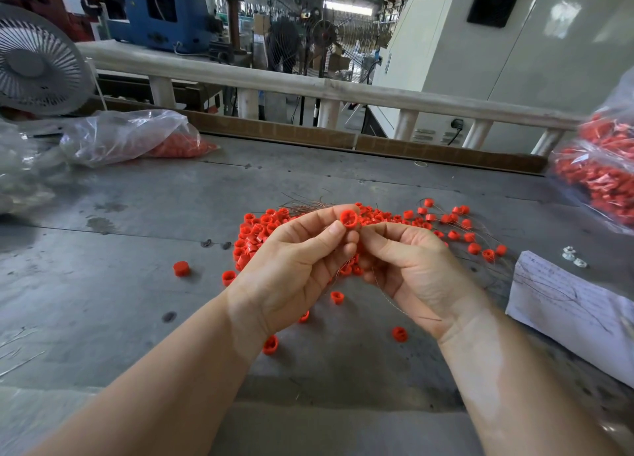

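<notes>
**A:** Both hands are up over the middle of the bench [137,215]. The left hand [291,267] has a red cap [349,218] nipped between thumb and forefinger, lifted clear above the pile of caps [260,229].

**B:** And the right hand [411,267] is closed in tight, fingertips bunched right under that cap. It looks to be pinching a fine wire [394,303]; you can see it trailing below the palm toward the near edge. The tip itself is hidden.

**A:** Threading job, I'd say. What makes it go well?

**B:** Keep the cap dead still in the left pinch and grip the wire close to its end so it doesn't buckle. Then let the right hand do all the travelling. Don't squeeze the rim out of round.

**A:** Which way is the cap facing?

**B:** Its open mouth is turned back toward the person and slightly up, with ribs showing inside. It's squat, about as wide as it is deep, so there's no real long axis. Its centre line runs from the far edge toward the near edge, tilted upward.

**A:** So the wire should enter square to the wall, not slanted.
</notes>
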